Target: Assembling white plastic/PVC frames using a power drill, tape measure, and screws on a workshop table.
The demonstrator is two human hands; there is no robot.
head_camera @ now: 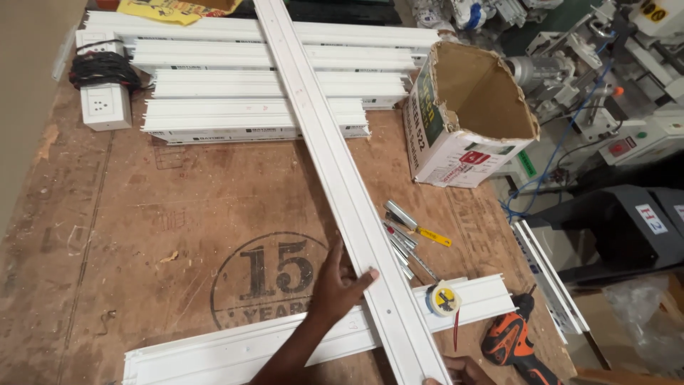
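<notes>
- A worn brown plywood surface (178,207) fills the workshop view, machines crowding its right side.
- A long white plastic channel strip (335,164) runs diagonally, its long axis pointing from the far stack of white trunking lengths (242,85) down to the near edge, lying across a second white strip (235,349).
- The left hand (335,285) rests flat, fingers spread against the long strip's left edge (grip apart).
- The right hand (463,371) barely shows at the near end; its grip cannot be told.
- A yellow tape measure (443,298) sits just right, near an orange drill (509,341) and an open cardboard box (467,117).
</notes>
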